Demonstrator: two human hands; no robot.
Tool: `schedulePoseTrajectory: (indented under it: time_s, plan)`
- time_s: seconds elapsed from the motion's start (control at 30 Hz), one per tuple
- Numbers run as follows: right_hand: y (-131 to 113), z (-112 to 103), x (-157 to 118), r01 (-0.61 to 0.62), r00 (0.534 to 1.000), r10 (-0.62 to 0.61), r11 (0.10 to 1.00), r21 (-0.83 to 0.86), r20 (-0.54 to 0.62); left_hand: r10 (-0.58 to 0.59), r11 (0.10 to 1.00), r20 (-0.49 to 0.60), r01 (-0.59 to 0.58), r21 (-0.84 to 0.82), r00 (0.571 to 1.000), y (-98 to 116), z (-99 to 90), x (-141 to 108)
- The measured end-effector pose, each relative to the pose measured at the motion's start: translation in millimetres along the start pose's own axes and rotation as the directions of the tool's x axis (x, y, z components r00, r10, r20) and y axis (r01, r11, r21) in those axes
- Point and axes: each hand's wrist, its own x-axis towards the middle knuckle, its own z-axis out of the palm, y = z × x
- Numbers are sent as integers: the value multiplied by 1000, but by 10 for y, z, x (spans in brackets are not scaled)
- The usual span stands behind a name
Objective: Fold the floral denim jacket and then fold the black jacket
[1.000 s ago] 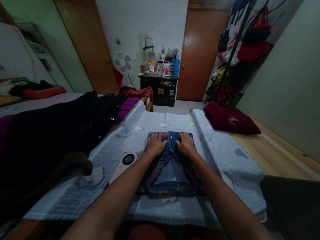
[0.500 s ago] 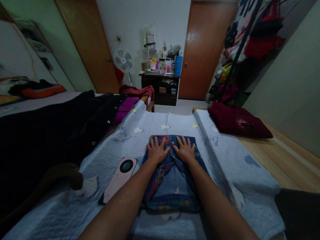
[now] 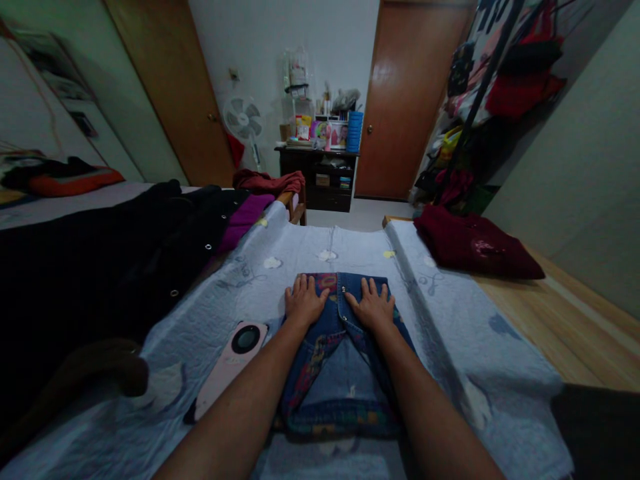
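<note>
A folded blue denim garment with colourful printed patches (image 3: 345, 380) lies flat in front of me, metal snaps along its middle placket. My left hand (image 3: 306, 301) rests palm down on its far left part, fingers stretched forward. On the far right part lies my right hand (image 3: 373, 305), also flat, with its thumb near a snap. Neither hand grasps anything. Left of my left forearm is a pink phone (image 3: 235, 363) with a round black camera ring, lying face down. My forearms cover parts of the garment's sides.
A pale blue cloth with cloud prints (image 3: 270, 293) spreads beneath everything. Dark clothing with metal eyelets (image 3: 125, 260) is heaped at left. A folded maroon garment (image 3: 470, 243) lies at right on a wooden surface (image 3: 560, 313). Farther back are a white fan (image 3: 243, 120) and a dark cabinet (image 3: 315, 173).
Both hands have slid slightly outward over the denim garment, the left to the left and the right to the right. The view has shifted a little.
</note>
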Motion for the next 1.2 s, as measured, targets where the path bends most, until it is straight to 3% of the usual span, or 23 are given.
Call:
schedulePoseTrajectory:
  time_s: [0.13, 0.3, 0.5, 0.6, 0.67, 0.73, 0.97, 1.2]
  plan:
    - [159, -95, 76, 43, 997, -41, 998, -37, 71, -17, 1000, 29, 17, -14, 999, -6, 26, 5]
    - [253, -5, 27, 75, 996, -78, 995, -70, -36, -27, 1000, 30, 27, 1, 999, -19, 43, 8]
    - [215, -20, 66, 73, 997, -71, 995, -74, 27, -84, 995, 120, 90, -44, 989, 62, -86, 83]
    - [129, -120, 125, 128, 992, -127, 989, -78, 19, 65, 996, 32, -62, -64, 997, 260, -198, 110]
    - [66, -140, 142, 212, 976, -215, 975, -72, -40, 225, 972, -46, -228, -63, 973, 401, -209, 100]
    - [27, -100, 139, 257, 962, -261, 965, -53, -78, 322, 944, -42, -325, -67, 946, 495, -148, 74]
    - [47, 119, 109, 110, 991, -113, 993, -46, -69, 343, 936, -25, -344, -75, 939, 468, 164, -2]
    - [133, 28, 209, 34, 997, -32, 999, -26, 66, 203, 977, 41, -199, -82, 978, 492, 74, -40]
